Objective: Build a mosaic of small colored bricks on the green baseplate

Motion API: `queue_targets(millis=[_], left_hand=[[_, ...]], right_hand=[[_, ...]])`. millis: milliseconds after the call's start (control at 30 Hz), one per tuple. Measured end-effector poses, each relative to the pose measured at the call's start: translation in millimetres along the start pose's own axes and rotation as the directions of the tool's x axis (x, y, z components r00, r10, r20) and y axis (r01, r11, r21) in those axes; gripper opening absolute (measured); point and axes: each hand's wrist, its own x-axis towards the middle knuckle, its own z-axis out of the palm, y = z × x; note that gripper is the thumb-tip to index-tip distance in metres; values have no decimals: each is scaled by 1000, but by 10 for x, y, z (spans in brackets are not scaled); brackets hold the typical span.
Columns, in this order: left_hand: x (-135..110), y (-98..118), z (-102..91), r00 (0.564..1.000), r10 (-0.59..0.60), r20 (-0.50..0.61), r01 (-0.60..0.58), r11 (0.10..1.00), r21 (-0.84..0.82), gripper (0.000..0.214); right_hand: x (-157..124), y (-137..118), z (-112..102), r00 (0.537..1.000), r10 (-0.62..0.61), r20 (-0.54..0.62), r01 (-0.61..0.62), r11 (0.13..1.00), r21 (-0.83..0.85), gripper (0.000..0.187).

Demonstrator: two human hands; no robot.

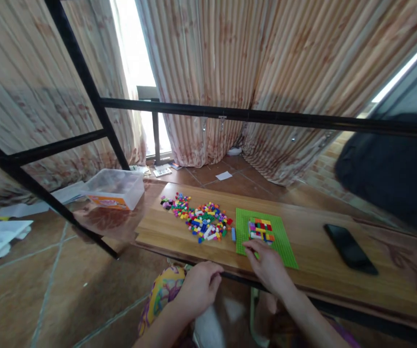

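A green baseplate (285, 246) lies on the wooden table (313, 270), with a small block of coloured bricks (261, 229) built on it. To its left is a loose pile of coloured bricks (203, 220). My right hand (268, 266) rests on the near edge of the baseplate, fingers curled and pointing toward the built bricks; anything in them is hidden. My left hand (197, 287) hangs just below the table's front edge, fingers curled in loosely, nothing visible in it.
A black phone (349, 249) lies on the table to the right. A clear plastic box (114, 188) stands at the table's left end. A black metal frame (230, 115) crosses behind the table, with curtains beyond. Papers lie on the tiled floor at left.
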Motion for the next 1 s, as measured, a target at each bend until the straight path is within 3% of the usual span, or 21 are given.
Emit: queue_targets(millis=[100, 167, 267, 433, 500, 567, 700, 800, 867, 1000], left_hand=[[40, 82, -49, 998, -6, 65, 4, 1000, 25, 25], [97, 130, -81, 999, -17, 34, 16, 1000, 16, 24], [294, 164, -185, 983, -75, -165, 60, 994, -93, 27], [936, 208, -572, 863, -117, -492, -37, 956, -291, 24], [1206, 260, -701, 814, -104, -571, -97, 946, -310, 22], [1419, 303, -745, 801, -84, -592, -140, 936, -322, 22], [1635, 264, -588, 830, -62, -555, -173, 916, -361, 21], [1662, 148, -414, 867, -121, -483, -93, 913, -397, 20], [1654, 76, -331, 893, -145, -425, -33, 923, -384, 19], [1646, 33, -173, 950, -134, -283, -1, 903, -429, 17]], right_hand=[[84, -74, -49, 995, 22, 92, -16, 997, -74, 23], [162, -87, -8, 994, 20, 103, -10, 996, -90, 23], [287, -120, 178, 997, -28, 66, 32, 997, -72, 26], [505, -225, 519, 995, -68, 68, 77, 989, -130, 26], [584, -242, 588, 994, -65, 84, 78, 982, -170, 21], [639, -236, 625, 992, -64, 106, 84, 977, -197, 17], [670, -204, 661, 988, -73, 133, 97, 979, -181, 18], [649, -186, 636, 989, -75, 127, 88, 991, -101, 22], [626, -155, 553, 994, -75, 77, 75, 997, 0, 23], [573, 31, 217, 991, -8, -136, 33, 984, 176, 23]])
